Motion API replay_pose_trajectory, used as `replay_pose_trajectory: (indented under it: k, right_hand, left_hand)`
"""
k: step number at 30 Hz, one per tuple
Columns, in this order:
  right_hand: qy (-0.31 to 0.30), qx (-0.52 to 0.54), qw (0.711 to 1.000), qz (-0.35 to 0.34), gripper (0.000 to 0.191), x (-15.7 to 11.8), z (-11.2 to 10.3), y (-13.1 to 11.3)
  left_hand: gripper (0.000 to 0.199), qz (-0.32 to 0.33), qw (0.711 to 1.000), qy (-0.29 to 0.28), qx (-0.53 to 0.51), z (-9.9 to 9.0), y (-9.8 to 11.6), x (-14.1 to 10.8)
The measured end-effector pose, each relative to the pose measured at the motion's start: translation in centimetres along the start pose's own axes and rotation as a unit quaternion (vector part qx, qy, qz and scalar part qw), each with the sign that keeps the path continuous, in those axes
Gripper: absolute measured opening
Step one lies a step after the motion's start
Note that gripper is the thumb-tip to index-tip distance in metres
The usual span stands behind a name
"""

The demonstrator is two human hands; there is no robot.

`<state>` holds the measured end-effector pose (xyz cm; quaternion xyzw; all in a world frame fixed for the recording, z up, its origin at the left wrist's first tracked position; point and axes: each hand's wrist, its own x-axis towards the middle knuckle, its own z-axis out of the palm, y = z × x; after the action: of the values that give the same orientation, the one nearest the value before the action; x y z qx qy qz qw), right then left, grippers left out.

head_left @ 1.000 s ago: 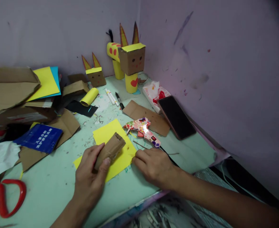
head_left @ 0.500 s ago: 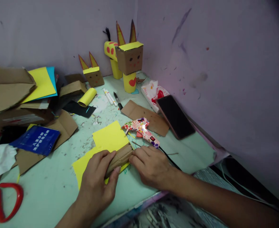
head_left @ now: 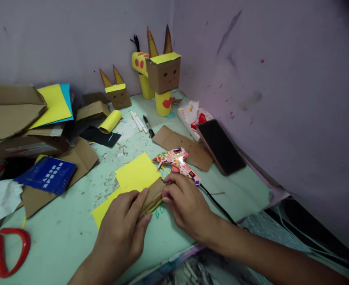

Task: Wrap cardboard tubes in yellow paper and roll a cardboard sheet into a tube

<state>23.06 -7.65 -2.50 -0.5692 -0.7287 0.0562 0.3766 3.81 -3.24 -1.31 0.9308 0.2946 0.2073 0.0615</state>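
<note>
A rolled piece of brown cardboard (head_left: 153, 194) lies across yellow paper (head_left: 138, 172) near the table's front edge. My left hand (head_left: 122, 221) grips its near left end, with the thumb in front and the fingers over the top. At the far right end, my right hand (head_left: 186, 206) pinches the roll's edge between thumb and fingers. Just beyond my right hand rests a floral glue gun (head_left: 177, 160), its black cord running off to the right.
A giraffe-like cardboard figure (head_left: 164, 75) and a smaller eared cardboard head (head_left: 119, 97) stand at the back. A phone (head_left: 221, 146) leans over a tissue pack (head_left: 192, 116). Cardboard scraps (head_left: 10, 114) pile up at left, with red-handled scissors (head_left: 25, 249) in front.
My right hand has lifted slightly and its fingers have shifted up around the roll's end. My left hand has slid a little to the right along the cardboard.
</note>
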Motion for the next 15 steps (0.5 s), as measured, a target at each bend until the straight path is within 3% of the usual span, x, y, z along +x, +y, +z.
replay_pose_trajectory:
  k: [5, 7, 10, 15]
  right_hand:
    - [0.018, 0.075, 0.993, 0.093, 0.006, 0.0, 0.1, -0.4]
    - [0.029, 0.127, 0.983, 0.131, 0.022, -0.1, 0.1, -0.4]
    - [-0.004, 0.165, 0.972, 0.166, 0.048, -0.3, 0.0, -0.5]
    - [-0.039, 0.192, 0.948, 0.250, 0.048, -0.2, -0.2, -0.9]
  left_hand:
    - [0.040, -0.014, 0.999, -0.020, -0.034, -0.6, -0.4, 0.4]
    - [0.041, -0.031, 0.998, -0.029, -0.053, -0.8, -0.7, 0.4]
    - [0.043, -0.048, 0.996, -0.035, -0.067, -0.8, -1.1, 0.4]
    - [0.044, -0.057, 0.995, -0.037, -0.078, -0.7, -1.0, 0.0]
